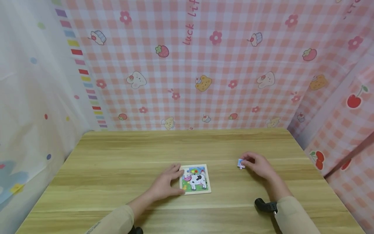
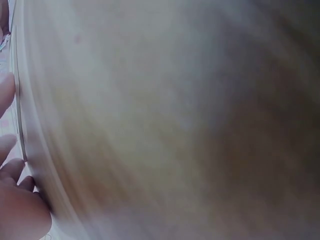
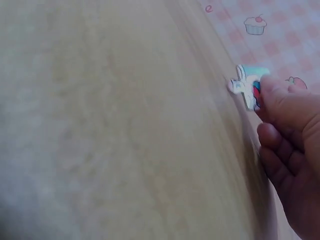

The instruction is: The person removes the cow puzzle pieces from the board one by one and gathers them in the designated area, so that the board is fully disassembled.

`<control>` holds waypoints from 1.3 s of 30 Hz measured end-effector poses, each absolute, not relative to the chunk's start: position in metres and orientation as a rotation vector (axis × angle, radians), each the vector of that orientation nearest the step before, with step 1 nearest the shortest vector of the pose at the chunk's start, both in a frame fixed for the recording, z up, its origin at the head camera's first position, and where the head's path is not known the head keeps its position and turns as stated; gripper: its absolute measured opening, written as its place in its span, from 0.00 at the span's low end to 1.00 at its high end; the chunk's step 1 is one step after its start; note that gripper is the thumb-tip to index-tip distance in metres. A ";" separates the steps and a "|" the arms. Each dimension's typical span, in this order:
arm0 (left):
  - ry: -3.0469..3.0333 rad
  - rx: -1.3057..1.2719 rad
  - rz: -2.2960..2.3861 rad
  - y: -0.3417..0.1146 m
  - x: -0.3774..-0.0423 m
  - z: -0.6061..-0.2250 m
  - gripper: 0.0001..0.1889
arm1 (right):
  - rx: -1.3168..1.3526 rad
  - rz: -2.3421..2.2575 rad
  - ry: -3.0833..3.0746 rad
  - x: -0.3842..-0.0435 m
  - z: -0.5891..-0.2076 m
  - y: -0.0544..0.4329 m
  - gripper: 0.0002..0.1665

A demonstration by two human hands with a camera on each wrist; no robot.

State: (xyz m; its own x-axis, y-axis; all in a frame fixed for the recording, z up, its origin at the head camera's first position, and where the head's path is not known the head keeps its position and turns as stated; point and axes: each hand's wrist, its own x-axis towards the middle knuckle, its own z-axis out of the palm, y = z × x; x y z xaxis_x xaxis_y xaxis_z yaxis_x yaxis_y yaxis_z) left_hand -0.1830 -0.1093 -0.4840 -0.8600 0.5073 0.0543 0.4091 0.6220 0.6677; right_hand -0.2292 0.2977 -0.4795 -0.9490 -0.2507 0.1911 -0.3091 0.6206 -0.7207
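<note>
A small square jigsaw puzzle (image 1: 195, 179) with a cow picture and a pale wooden frame lies flat on the table. A pale patch shows at its upper left, next to the fingers. Along its left side rests my left hand (image 1: 167, 182), thumb at the lower left corner and fingers spread at the upper left. To the right, my right hand (image 1: 258, 165) pinches a loose puzzle piece (image 1: 241, 163) between thumb and fingers. In the right wrist view the piece (image 3: 249, 86) stands out past the thumb, with a rounded knob on one side.
The wooden table (image 1: 125, 152) reaches back to a pink checked cloth (image 1: 187, 65). A white dotted curtain (image 1: 43, 81) hangs at the left. Near the right forearm is a black curved device (image 1: 264, 205).
</note>
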 end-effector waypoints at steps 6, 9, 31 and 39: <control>2.677 0.805 1.053 -0.111 -0.184 -0.483 0.39 | 0.487 1.134 -2.799 -0.236 -0.484 0.300 0.07; 2.673 0.797 1.067 -0.112 -0.184 -0.483 0.39 | 0.493 1.117 -2.790 -0.238 -0.487 0.300 0.07; 2.668 0.787 1.066 -0.111 -0.186 -0.485 0.38 | 0.525 1.051 -2.754 -0.242 -0.494 0.305 0.07; 2.667 0.776 1.068 -0.112 -0.186 -0.487 0.38 | 0.505 1.017 -2.746 -0.243 -0.496 0.303 0.07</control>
State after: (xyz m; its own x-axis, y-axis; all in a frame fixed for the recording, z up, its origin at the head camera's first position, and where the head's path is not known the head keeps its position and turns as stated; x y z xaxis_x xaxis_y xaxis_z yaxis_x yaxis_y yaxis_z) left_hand -0.1863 -0.1117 -0.4869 -0.8511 0.5237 0.0376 0.4049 0.6091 0.6820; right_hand -0.2426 0.3029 -0.4957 -0.9283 -0.2536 0.2719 -0.3695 0.7101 -0.5993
